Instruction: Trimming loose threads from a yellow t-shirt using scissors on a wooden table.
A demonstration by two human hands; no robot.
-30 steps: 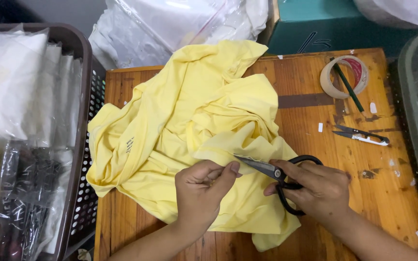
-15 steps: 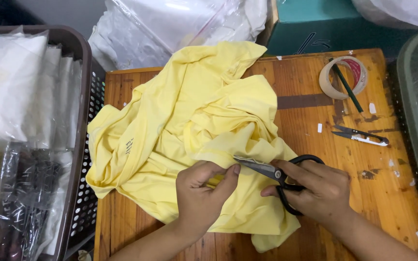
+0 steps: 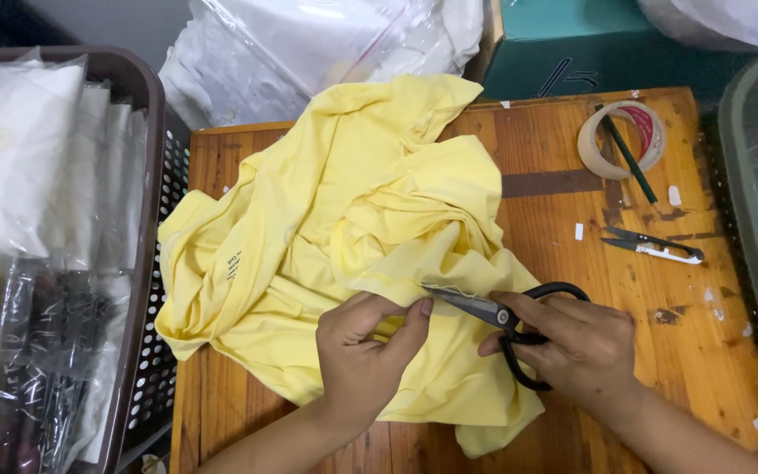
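- Your left hand [image 3: 363, 355] sits nearest, fingers pinched shut on a fold of the yellow garment [image 3: 344, 237], thumb tip right at the scissor blades.
- Your right hand [image 3: 576, 347] is just beside it, fingers through the black loops of the scissors [image 3: 506, 320], gripping them. The blades point left, nearly together, tips against the pinched fold edge.
- The two hands are close, nearly touching, with the scissor pivot between them.
- The garment lies crumpled across the left and middle of the wooden table [image 3: 695, 351], its lower edge under your hands, one side hanging toward the dark plastic basket [image 3: 146, 263].
- That basket, on your left, holds bagged items.
- Farther right on the table: small thread snips [image 3: 655, 246], lying flat, well apart from your hands.
- Beyond them: a tape roll [image 3: 620, 140] with a dark pen [image 3: 629, 160] laid across it.
- Farthest: clear plastic bags [image 3: 309, 44] of white cloth past the table edge.
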